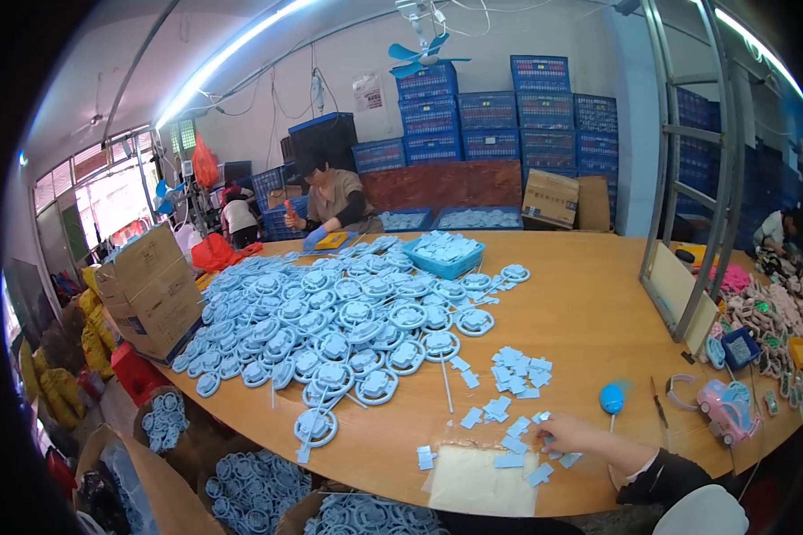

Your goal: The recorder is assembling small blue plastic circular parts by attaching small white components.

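Note:
My right hand reaches in from the lower right, its dark sleeve pushed back. Its fingers are bent and drawn together among small flat light-blue plastic pieces; what they hold, if anything, is too small to make out. Beside it, near the table's front edge, lies a whitish sheet with a few pieces along its rim. A large heap of light-blue round plastic parts, some with long stems, covers the table's left and middle. My left hand is not in view.
Right of my hand stand a blue ball-shaped thing and a pink toy car. A metal frame rises at the table's right. Across the table a gloved co-worker works near a blue basket. Cartons stand left.

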`<state>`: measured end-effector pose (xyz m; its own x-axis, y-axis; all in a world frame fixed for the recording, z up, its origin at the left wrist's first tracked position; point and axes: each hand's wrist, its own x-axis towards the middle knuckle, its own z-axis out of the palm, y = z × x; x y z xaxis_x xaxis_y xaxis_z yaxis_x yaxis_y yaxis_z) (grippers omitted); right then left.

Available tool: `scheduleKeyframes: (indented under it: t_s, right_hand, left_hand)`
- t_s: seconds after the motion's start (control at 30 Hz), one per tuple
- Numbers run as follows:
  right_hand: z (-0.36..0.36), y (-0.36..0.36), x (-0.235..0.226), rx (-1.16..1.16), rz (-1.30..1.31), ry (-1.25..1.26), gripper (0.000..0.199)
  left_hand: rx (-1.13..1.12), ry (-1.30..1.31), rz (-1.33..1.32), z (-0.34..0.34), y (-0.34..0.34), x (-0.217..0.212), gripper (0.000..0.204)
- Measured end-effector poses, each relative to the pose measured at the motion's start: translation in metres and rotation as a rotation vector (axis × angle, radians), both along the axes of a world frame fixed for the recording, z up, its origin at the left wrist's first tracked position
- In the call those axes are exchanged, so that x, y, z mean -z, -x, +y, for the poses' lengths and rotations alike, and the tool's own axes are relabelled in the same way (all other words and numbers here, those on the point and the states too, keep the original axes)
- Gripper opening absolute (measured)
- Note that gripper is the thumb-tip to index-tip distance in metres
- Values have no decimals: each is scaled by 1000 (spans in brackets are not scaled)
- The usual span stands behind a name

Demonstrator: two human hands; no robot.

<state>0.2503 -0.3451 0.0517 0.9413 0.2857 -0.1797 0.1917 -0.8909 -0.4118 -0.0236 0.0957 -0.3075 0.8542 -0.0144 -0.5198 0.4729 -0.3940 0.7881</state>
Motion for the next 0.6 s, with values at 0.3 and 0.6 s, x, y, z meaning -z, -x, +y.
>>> scheduleKeyframes:
  t_s: [0.3,0.6]
  right_hand:
    - [2,-3,3,151,80,19,36]
    - [6,-8,4,157,16,70,38]
  left_hand:
    - [-178,259,133,-7,-8,-35,30]
    - [-430,485,303,-11,7,-51,30]
